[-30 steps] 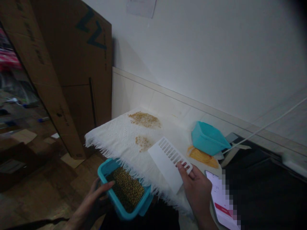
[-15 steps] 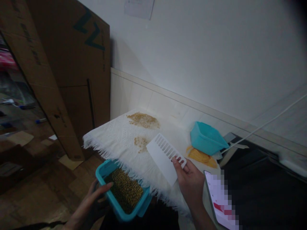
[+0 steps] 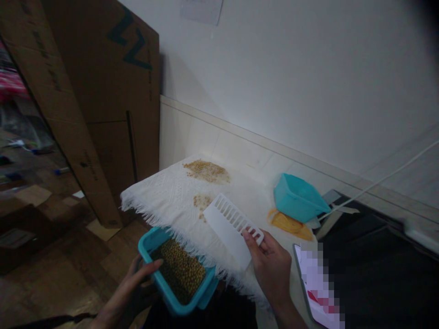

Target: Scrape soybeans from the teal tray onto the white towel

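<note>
My left hand (image 3: 137,283) grips the left rim of a turquoise plastic bin (image 3: 171,301), thumb over the edge. Yellow soybeans (image 3: 188,267) fill it on one side, with smaller dark green beans (image 3: 164,274) along the other. The bin sits below the fringed edge of a white cloth (image 3: 164,196) on the table. Between thumb and fingers, my right hand (image 3: 270,262) pinches the slotted end of a flat white plastic plate (image 3: 226,226), tilted over the cloth. Just beyond its far edge lies a small scatter of soybeans (image 3: 201,201). Farther back is a larger patch of soybeans (image 3: 206,170).
A second turquoise bin (image 3: 298,198) stands at the back right, beside an orange-yellow flat item (image 3: 290,224). A phone (image 3: 317,288) lies at the right near a black surface (image 3: 384,274). A tall cardboard box (image 3: 103,91) rises at the left; a white cable (image 3: 384,180) crosses the right side.
My right hand has drawn the white plate slightly left and toward the cloth's front edge. My left hand keeps its hold on the bin.
</note>
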The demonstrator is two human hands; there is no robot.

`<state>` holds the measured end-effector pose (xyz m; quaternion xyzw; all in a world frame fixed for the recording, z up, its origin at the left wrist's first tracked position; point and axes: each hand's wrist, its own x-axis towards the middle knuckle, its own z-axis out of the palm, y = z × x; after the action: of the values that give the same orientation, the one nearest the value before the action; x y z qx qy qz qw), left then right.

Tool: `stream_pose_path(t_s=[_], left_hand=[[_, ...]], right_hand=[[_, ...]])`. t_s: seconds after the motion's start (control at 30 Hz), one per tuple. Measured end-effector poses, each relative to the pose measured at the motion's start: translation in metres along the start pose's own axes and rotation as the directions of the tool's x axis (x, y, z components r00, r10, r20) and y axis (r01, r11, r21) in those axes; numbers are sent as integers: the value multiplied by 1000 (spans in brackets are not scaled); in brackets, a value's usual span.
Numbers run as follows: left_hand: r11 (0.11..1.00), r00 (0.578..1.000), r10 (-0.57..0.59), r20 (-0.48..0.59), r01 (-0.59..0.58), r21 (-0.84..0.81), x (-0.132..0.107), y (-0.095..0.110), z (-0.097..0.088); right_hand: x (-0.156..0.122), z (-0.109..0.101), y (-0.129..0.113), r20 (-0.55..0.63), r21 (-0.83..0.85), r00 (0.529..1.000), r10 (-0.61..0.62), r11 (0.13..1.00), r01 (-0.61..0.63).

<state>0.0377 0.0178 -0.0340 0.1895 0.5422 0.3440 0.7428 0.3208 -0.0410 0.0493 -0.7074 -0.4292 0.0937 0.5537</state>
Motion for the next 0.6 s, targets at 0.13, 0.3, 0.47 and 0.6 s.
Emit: stream_pose_path(t_s=[0.13,0.3,0.47,0.6], left_hand=[[1000,1000,1,6,-1,11,1,0,0],[1000,1000,-2,4,2,11,-4,3,2],[999,1000,30,-8,-30,26,-6,1,3],[999,999,31,-34,-31,22,1,-2,0]], right_hand=[[0,1,-4,4,25,1000,-10,1000,10],[1,3,-5,28,-14,999,-32,999,33],[1,4,-1,4,16,1000,-24,1000,24],[0,6,-1,31,2,999,-31,1000,31]])
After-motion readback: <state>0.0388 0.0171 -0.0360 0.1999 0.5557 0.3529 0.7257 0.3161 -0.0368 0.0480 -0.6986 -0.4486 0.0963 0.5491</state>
